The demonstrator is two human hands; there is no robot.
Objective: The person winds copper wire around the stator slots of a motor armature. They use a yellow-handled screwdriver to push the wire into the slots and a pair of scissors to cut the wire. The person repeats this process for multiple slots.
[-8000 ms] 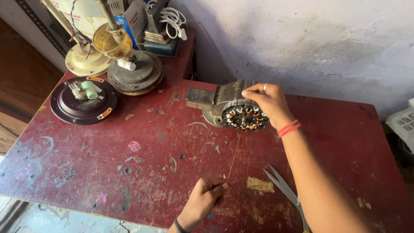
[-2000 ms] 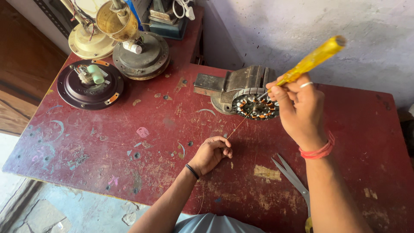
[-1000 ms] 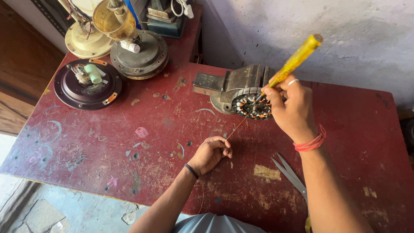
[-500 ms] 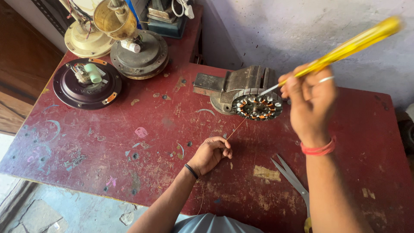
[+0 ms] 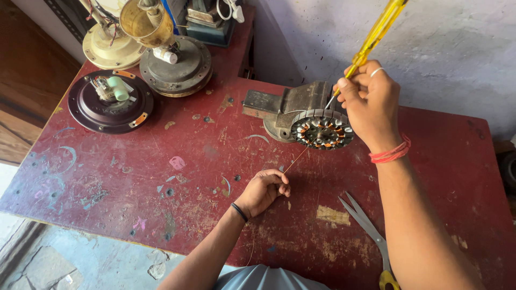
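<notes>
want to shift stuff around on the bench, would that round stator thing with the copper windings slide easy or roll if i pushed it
The stator probably would not slide: it appears clamped in the grey vise. Freed, its stacked metal core and copper coils suggest it is heavy for its size. Set on its round edge it might roll. The thin wire running to the left hand looks floppy and easily snagged.

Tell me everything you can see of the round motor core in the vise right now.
The motor core is a round ring of stacked grey metal plates with slots around it, some holding copper-coloured winding. It lies flat, face up, against the grey vise on the red table. The right hand points a yellow-handled screwdriver at its far rim. A thin wire runs from its near edge to the left hand.
</notes>
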